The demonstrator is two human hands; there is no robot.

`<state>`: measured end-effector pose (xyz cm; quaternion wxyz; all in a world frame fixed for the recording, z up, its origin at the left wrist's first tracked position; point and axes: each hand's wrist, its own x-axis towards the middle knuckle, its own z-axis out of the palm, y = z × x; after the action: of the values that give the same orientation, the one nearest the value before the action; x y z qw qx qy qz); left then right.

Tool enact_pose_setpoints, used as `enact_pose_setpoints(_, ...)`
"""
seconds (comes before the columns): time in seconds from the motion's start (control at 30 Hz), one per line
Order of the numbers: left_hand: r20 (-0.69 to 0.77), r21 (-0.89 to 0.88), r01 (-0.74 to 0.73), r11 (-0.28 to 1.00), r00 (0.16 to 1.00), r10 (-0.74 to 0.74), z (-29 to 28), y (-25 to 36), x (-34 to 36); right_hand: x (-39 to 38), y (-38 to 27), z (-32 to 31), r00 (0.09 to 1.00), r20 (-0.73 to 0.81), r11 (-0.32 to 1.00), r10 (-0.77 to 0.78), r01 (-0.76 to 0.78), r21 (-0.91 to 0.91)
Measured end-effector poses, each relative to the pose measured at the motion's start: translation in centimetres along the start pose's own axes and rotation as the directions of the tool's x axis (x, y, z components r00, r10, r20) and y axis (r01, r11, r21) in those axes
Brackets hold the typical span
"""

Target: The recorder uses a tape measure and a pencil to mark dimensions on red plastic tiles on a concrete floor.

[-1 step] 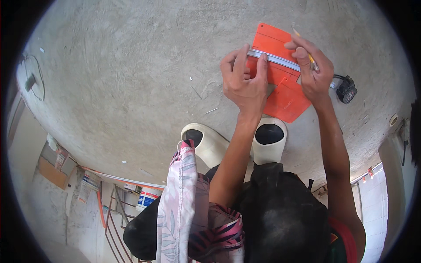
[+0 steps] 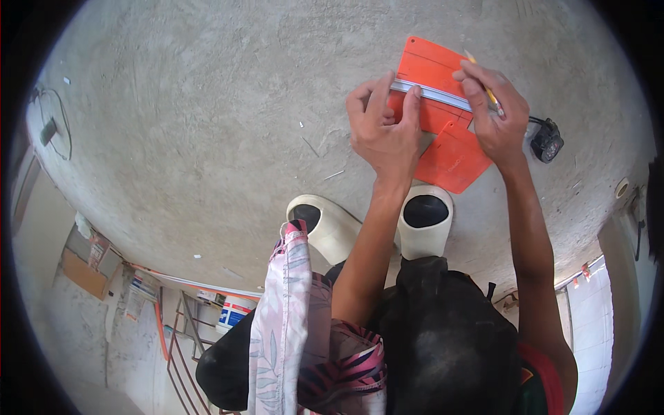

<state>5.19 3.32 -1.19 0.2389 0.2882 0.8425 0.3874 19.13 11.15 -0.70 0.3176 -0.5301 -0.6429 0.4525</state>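
An orange sheet [image 2: 432, 61] with thin dark lines drawn across it lies on the concrete floor. Across its middle runs a narrow white strip [image 2: 443, 95] with a groove along it. My left hand [image 2: 387, 124] grips the strip's left end, with the thumb pressed on top. A yellow pencil [image 2: 495, 102] slants between the fingers of my right hand [image 2: 499, 114], which is over the strip's right end. That hand hides the strip's right tip. Nearer to me, a second orange piece [image 2: 453, 162] with a pointed corner touches or overlaps the sheet.
A small black lamp-like device [image 2: 546, 142] with a cable lies right of my right hand. My cream clogs [image 2: 425, 238] stand just below the orange pieces. Thin offcuts [image 2: 334, 174] are scattered left of them. A bucket [image 2: 235, 311] and metal rack [image 2: 185, 332] are at the lower left.
My right hand and the pencil have shifted slightly to the right. My left hand, the strip and the orange pieces stay practically where they were.
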Motion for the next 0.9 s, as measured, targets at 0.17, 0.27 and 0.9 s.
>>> enact_pose_setpoints(0.17,0.326,-0.323,0.299,0.898,0.926,-0.191,-2.7,-0.9,1.1,-0.9,-0.5,-1.7,0.915,0.245,0.876,-0.32,0.384,-0.292)
enact_pose_setpoints(0.27,0.4,-0.444,0.386,0.808,0.893,-0.206,-4.5,-0.6,2.2,-1.3,-0.9,-1.7,0.901,0.299,0.863,-0.314,0.402,-0.307)
enact_pose_setpoints(0.9,0.459,-0.426,0.321,0.846,0.883,-0.104,-4.3,1.8,6.1,-7.7,-4.1,5.3,0.996,-0.066,0.997,-0.056,0.059,0.046)
